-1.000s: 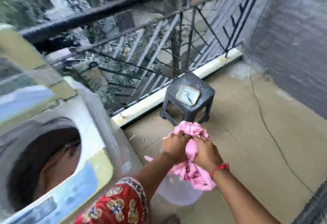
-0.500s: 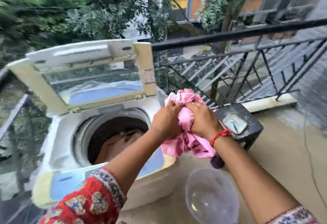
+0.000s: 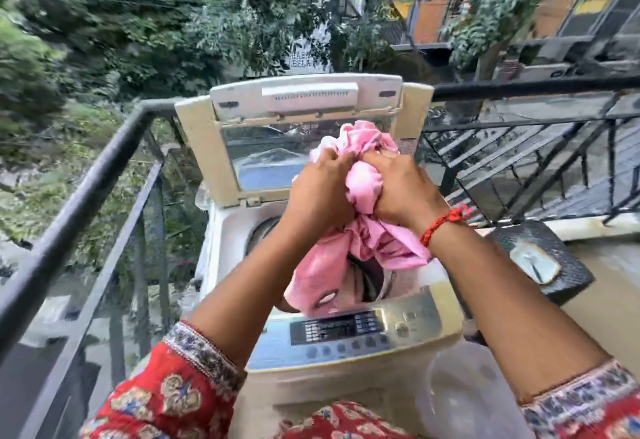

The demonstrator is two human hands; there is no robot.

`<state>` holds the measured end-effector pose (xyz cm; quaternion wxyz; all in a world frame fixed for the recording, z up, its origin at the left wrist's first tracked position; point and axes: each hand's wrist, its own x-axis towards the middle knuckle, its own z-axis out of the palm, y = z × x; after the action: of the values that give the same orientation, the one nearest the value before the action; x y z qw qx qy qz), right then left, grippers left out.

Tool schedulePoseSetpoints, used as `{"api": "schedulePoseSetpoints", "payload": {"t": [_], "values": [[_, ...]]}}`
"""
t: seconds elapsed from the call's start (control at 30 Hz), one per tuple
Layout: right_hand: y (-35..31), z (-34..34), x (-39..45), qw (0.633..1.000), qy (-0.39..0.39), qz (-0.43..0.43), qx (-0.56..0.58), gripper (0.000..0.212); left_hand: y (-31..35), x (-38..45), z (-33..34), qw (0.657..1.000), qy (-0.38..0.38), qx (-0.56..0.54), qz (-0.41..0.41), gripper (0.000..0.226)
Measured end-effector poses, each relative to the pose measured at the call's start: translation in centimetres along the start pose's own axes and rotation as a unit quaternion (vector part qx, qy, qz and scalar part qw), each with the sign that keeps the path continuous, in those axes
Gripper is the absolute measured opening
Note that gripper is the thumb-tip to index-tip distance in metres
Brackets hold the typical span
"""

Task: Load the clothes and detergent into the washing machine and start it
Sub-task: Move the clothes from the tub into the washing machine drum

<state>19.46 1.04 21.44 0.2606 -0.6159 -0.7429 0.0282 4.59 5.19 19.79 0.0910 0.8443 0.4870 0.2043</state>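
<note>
1. Pink cloth [image 3: 363,234], one bundle, hangs bunched over the open drum of one washing machine [image 3: 346,338], its lower end dipping into the opening.
2. Two hands clench it: left hand [image 3: 318,192] and right hand [image 3: 403,189], fists closed on the cloth, side by side.
3. One lid [image 3: 298,137] stands upright behind.
4. One black railing [image 3: 104,168] hems the machine's left and back.
5. One dark stool [image 3: 568,258] sits to the right, floor open beyond.

we have carried the pink cloth [image 3: 360,230] from over the floor by the stool [image 3: 540,265] to above the washing machine [image 3: 346,345] drum opening; our left hand [image 3: 320,192] and right hand [image 3: 403,189] now face the machine squarely.
</note>
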Motion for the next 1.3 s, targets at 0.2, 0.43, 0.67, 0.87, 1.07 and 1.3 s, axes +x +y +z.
{"api": "schedulePoseSetpoints", "payload": {"t": [0.2,0.43,0.67,0.87,1.07,1.3], "values": [[0.1,6.1,2.1,0.999,-0.051,0.002,0.018,0.056,-5.2,-0.3,2.4,0.999,-0.026,-0.003,-0.028,0.063],[2.6,12.6,4.6,0.989,-0.136,-0.008,0.053,0.06,-9.3,0.5,6.5,0.991,-0.088,0.012,-0.101,0.07],[5.9,19.2,4.8,0.973,-0.201,-0.024,0.107,0.067,-12.1,0.3,11.8,0.973,-0.164,0.025,-0.16,0.075],[8.5,23.1,4.4,0.962,-0.262,-0.011,0.072,0.077,-13.3,-0.2,15.1,0.961,-0.192,0.053,-0.192,0.078],[10.2,24.3,4.1,0.944,-0.319,0.0,0.089,0.059,-14.0,0.0,17.0,0.947,-0.232,0.035,-0.217,0.068],[11.3,24.5,4.0,0.942,-0.324,0.043,0.08,0.034,-15.3,0.3,18.9,0.941,-0.253,0.013,-0.222,0.039]]}}
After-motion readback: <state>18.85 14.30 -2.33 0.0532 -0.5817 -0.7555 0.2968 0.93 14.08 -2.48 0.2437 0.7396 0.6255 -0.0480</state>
